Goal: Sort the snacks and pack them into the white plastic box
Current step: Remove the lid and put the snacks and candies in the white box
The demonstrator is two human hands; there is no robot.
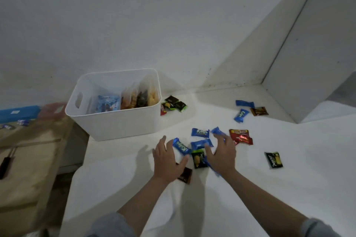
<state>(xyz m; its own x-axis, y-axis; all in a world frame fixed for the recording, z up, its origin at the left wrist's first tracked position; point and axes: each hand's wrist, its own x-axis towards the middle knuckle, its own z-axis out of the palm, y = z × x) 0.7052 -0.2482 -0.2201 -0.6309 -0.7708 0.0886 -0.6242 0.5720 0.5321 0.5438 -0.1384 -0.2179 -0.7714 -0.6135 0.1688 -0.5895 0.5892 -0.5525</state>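
We start with the worktop point(250, 188), a white surface that runs from our near edge to the far wall. At its far left stands the white box point(115, 123), open-topped, with a cut-out handle in its left wall. It already holds a blue bag point(107, 103) and, to the right of that, a row of clear bags point(137, 98) standing on edge.

Loose snacks lie scattered to the right of the box. Just beside its right wall sits a small group of dark green packets point(174, 103). Farther right, well apart, lie two blue packets and a brown packet point(259, 111). Near us another green packet point(273, 159) lies alone on the right.

Our hands work in the middle cluster. Our left hand point(166, 161) is spread, fingers straight, touching a blue packet point(181, 146) with the thumb side; part of a brown packet point(185, 175) shows from under the wrist. Our right hand point(221, 157) is also spread, with a blue wrapper point(218, 132) at its fingertips; we cannot tell whether it grips it. Between the hands lie more blue packets point(200, 133) and a green one point(199, 159). Red packets point(240, 136) lie just right of the right hand.

We judge the step to be gathering the blue packets together. The next move calls for drawing both hands inward, keeping green and red ones out, then lifting the bunch to the box.
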